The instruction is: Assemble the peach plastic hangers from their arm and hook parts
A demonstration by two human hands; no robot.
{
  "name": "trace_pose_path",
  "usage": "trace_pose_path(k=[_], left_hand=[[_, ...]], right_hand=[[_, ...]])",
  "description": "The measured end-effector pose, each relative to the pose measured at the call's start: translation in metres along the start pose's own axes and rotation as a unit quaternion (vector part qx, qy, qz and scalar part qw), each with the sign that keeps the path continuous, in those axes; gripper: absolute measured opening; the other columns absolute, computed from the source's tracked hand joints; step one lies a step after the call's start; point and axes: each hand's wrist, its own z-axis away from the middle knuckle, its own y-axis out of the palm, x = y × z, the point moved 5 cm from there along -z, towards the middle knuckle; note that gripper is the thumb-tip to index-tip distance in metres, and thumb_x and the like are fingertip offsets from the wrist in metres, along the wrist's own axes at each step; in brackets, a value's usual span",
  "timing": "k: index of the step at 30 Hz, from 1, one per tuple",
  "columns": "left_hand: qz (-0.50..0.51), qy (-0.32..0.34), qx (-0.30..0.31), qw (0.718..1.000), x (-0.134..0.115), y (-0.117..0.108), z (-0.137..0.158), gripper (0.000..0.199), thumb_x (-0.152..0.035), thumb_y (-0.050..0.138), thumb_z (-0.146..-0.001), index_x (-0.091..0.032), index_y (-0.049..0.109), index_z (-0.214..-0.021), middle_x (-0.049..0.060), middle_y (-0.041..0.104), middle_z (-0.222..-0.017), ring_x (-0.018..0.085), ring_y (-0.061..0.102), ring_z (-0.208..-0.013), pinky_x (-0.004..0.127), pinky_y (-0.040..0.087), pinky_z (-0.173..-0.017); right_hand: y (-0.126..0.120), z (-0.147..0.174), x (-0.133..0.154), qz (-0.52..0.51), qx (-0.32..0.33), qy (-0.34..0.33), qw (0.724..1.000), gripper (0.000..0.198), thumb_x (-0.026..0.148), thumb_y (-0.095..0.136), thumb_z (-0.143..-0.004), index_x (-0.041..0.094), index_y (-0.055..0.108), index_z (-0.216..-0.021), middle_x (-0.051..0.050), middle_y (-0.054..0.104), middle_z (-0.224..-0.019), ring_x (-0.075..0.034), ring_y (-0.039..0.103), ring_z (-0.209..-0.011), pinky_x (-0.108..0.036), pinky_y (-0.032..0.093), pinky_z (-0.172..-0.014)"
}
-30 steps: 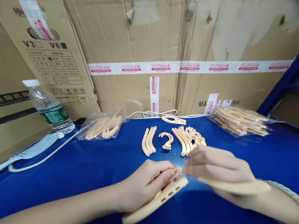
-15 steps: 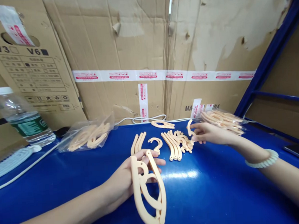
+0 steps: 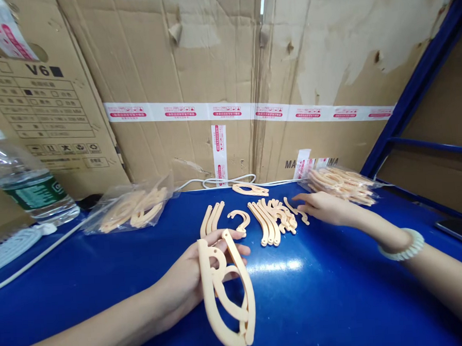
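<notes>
A cream plastic folding hanger [image 3: 248,296], folded up, is in my left hand [image 3: 197,270], its curved arms pointing down toward me. My right hand [image 3: 321,207] is at the far right of the table with its index finger stretched out and nothing visible in its fingers. Just left of those fingertips lies a thin S-shaped hanger piece [image 3: 296,211]. Beside that piece are a pile of small hooks [image 3: 283,215] and several long hanger arms [image 3: 265,224] in a row. A single hook [image 3: 242,221] and a few more arms [image 3: 212,219] lie behind my left hand.
Another folded hanger [image 3: 250,190] lies at the back. Clear bags of hanger parts stand left [image 3: 132,206] and right [image 3: 340,184]. A water bottle [image 3: 32,188], a white cable [image 3: 45,259] and a phone [image 3: 461,233] are at the sides. Cardboard [image 3: 175,145] walls the back.
My right hand has let go of the S-shaped piece, which was upright in its fingers and now lies on the table. My left hand still holds the folding hanger. The view has shifted slightly.
</notes>
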Motion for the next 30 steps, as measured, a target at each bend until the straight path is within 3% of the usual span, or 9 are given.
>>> trace_pose_path(k=[3, 7, 12, 20, 23, 27, 30], left_hand=[[0.000, 0.000, 0.006, 1.000, 0.001, -0.001, 0.001, 0.030, -0.027, 0.077, -0.076, -0.019, 0.072, -0.104, 0.009, 0.074, -0.097, 0.021, 0.067, -0.089, 0.032, 0.053, -0.084], [-0.003, -0.003, 0.006, 1.000, 0.003, -0.003, 0.002, 0.028, -0.029, 0.075, -0.080, -0.019, 0.071, -0.106, 0.009, 0.074, -0.097, 0.020, 0.067, -0.089, 0.032, 0.053, -0.085], [0.003, -0.003, 0.004, 1.000, 0.003, -0.004, 0.001, 0.022, -0.029, 0.070, -0.085, -0.019, 0.072, -0.105, 0.009, 0.074, -0.098, 0.020, 0.067, -0.090, 0.031, 0.053, -0.085], [0.014, -0.004, 0.006, 1.000, 0.002, -0.005, 0.000, 0.018, -0.026, 0.063, -0.092, -0.018, 0.071, -0.105, 0.010, 0.073, -0.097, 0.019, 0.067, -0.088, 0.030, 0.055, -0.083], [0.021, 0.000, 0.010, 1.000, 0.002, -0.005, -0.003, 0.018, -0.025, 0.063, -0.091, -0.017, 0.071, -0.105, 0.009, 0.073, -0.096, 0.018, 0.068, -0.086, 0.029, 0.055, -0.080], [0.024, 0.002, 0.004, 1.000, 0.001, -0.003, -0.006, 0.019, -0.020, 0.060, -0.092, -0.015, 0.071, -0.107, 0.010, 0.072, -0.096, 0.019, 0.068, -0.086, 0.029, 0.056, -0.079], [0.034, -0.001, -0.017, 0.999, -0.001, -0.002, -0.005, 0.020, -0.019, 0.057, -0.094, -0.014, 0.070, -0.109, 0.010, 0.072, -0.095, 0.019, 0.069, -0.084, 0.029, 0.056, -0.077]], right_hand=[[-0.004, 0.008, 0.019, 0.019, 0.004, -0.079, 0.997, 0.052, 0.038, 0.050, -0.090, 0.013, 0.054, -0.136, -0.018, 0.060, -0.121, -0.035, 0.056, -0.114, -0.051, 0.040, -0.101], [0.003, 0.020, 0.045, 0.000, 0.082, -0.216, 0.973, 0.049, 0.040, 0.053, -0.094, 0.023, 0.049, -0.140, -0.012, 0.044, -0.143, -0.028, 0.043, -0.132, -0.045, 0.036, -0.110], [0.008, 0.018, 0.045, 0.001, 0.078, -0.210, 0.975, 0.045, 0.028, 0.060, -0.089, 0.023, 0.053, -0.134, -0.013, 0.045, -0.141, -0.029, 0.048, -0.128, -0.045, 0.039, -0.107], [0.001, 0.012, 0.025, 0.013, 0.070, -0.177, 0.982, 0.042, 0.034, 0.059, -0.088, 0.022, 0.057, -0.128, -0.013, 0.053, -0.130, -0.029, 0.057, -0.114, -0.044, 0.048, -0.097], [-0.002, 0.014, 0.029, 0.043, 0.031, -0.189, 0.981, 0.039, 0.035, 0.059, -0.090, 0.020, 0.057, -0.126, -0.015, 0.052, -0.129, -0.030, 0.058, -0.111, -0.047, 0.049, -0.095], [-0.005, 0.037, 0.080, 0.052, -0.113, -0.291, 0.949, 0.025, 0.027, 0.051, -0.097, 0.015, 0.057, -0.118, -0.016, 0.055, -0.123, -0.027, 0.055, -0.111, -0.043, 0.048, -0.095], [0.014, 0.067, 0.136, 0.019, -0.098, -0.414, 0.905, 0.022, 0.022, 0.050, -0.099, 0.015, 0.058, -0.118, -0.013, 0.060, -0.118, -0.023, 0.055, -0.109, -0.038, 0.047, -0.092]])
